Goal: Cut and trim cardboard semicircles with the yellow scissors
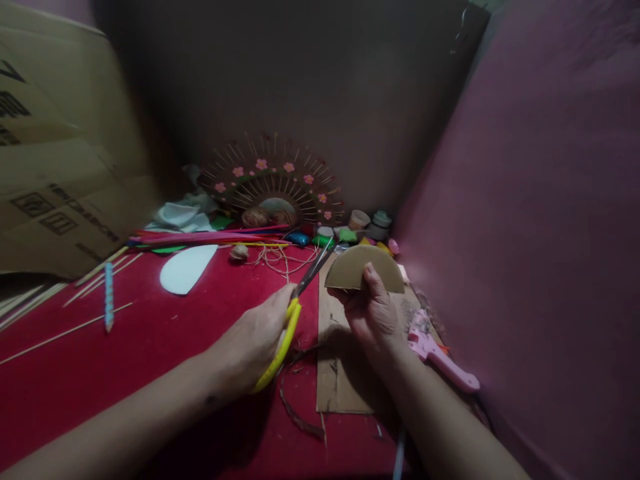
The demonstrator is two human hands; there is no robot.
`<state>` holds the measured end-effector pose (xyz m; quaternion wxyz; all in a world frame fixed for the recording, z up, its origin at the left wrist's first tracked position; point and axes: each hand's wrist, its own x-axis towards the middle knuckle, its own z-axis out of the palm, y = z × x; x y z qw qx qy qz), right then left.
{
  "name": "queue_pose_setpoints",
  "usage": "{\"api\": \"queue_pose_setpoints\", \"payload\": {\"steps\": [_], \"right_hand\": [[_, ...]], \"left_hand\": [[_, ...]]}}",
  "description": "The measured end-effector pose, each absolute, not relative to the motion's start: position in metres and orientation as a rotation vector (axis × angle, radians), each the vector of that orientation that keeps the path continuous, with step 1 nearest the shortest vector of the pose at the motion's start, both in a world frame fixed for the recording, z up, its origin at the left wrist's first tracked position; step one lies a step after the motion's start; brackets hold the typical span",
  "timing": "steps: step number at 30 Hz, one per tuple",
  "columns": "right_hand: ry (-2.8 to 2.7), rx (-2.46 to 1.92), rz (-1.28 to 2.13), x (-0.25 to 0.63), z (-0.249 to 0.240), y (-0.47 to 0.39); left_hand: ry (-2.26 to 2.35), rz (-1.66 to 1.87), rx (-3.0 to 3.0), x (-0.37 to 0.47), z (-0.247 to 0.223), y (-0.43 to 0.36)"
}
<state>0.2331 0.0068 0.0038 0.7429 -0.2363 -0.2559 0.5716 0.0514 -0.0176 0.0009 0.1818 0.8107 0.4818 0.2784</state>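
Note:
My left hand (260, 333) grips a pair of scissors (281, 350) by the yellow handles, the dark blades pointing up and away to the right. In my right hand (374, 313) is a half-round piece of cardboard (357, 267), its straight edge towards me and my thumb pressed on its face. The scissor tips lie close to the left of the cardboard piece; whether they touch it I cannot tell. Under my right hand lies a rectangular cardboard sheet (345, 380). A strip of brown twine (295, 413) curls on the red cloth between my forearms.
A pink glue gun (443, 360) lies right of my right wrist. Behind are a fan-shaped stick decoration (273, 177), coloured strips (215, 237), a twine ball (239, 253) and small pots (381, 223). At left are a white paper shape (187, 269), a pencil (109, 297) and a large carton (70, 147).

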Motion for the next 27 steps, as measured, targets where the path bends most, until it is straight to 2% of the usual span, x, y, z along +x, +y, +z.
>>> {"api": "queue_pose_setpoints", "payload": {"steps": [10,19,27], "right_hand": [[-0.616,-0.529,1.253,0.230,0.001,0.004],[-0.596,-0.540,1.284,0.231,0.000,0.006],[-0.594,-0.554,1.268,0.232,-0.001,0.007]], "left_hand": [[1.262,0.763,2.321,0.055,0.004,-0.023],[1.220,0.774,2.525,0.049,-0.026,-0.017],[1.220,0.847,2.625,0.047,-0.034,-0.014]]}}
